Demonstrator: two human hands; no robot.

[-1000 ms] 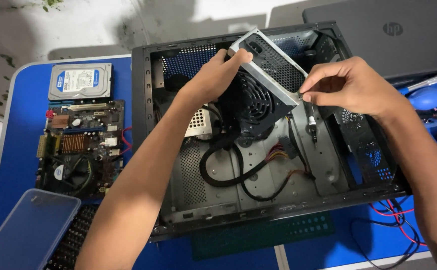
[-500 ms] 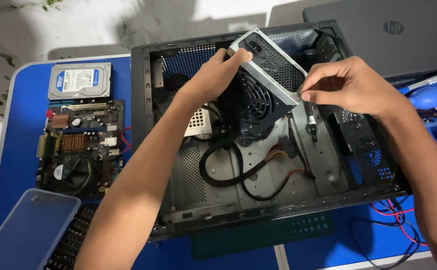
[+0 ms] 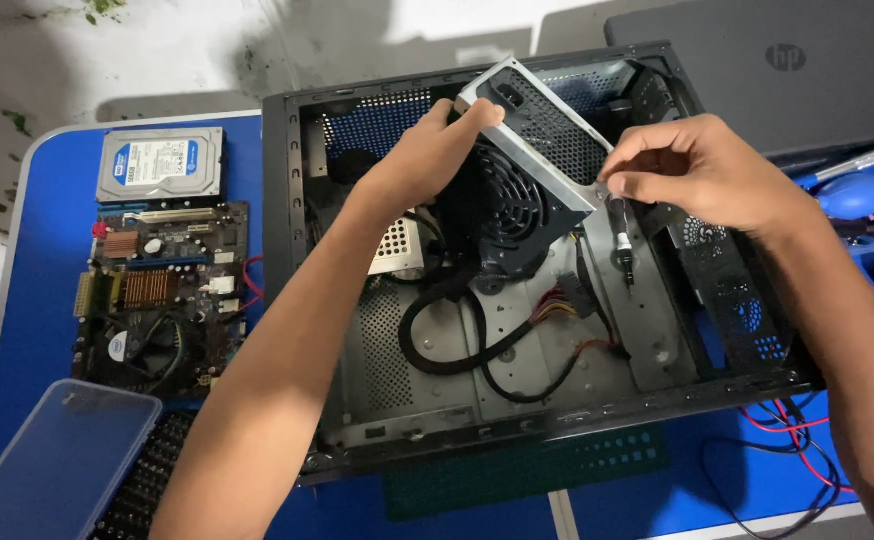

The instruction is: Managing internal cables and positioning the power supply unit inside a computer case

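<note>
The left hand [image 3: 427, 160] had its grip clenched over the upper edge of the power supply unit [image 3: 527, 165], fingers curled across the top of its grey metal housing beside the black fan grille, holding the unit tilted up inside the open computer case [image 3: 287, 300]. The right hand [image 3: 702, 175] pinched the unit's lower right corner, and a small screwdriver [image 3: 622, 250] hung down from under its fingers; whether those fingers were closed on the tool, on the housing edge or on both was hard to tell from this angle. The power supply unit sat in the upper middle of the case, raised off the floor panel, with its bundle of black cables [image 3: 457, 335] looping below it and a coloured connector lead beside them. The case lay on its side on a blue table [image 3: 47, 250]. To its left rested a bare motherboard [image 3: 157, 290] with a hard disk drive [image 3: 162, 163] just above it, and a clear plastic lid [image 3: 52, 460] near the front corner. A closed laptop [image 3: 787, 70] lay behind the case, and red and black wires [image 3: 797, 440] trailed at the right. The unit looked likely to slip or swing if either grip loosened, and its trailing cables could snag on the case frame.
</note>
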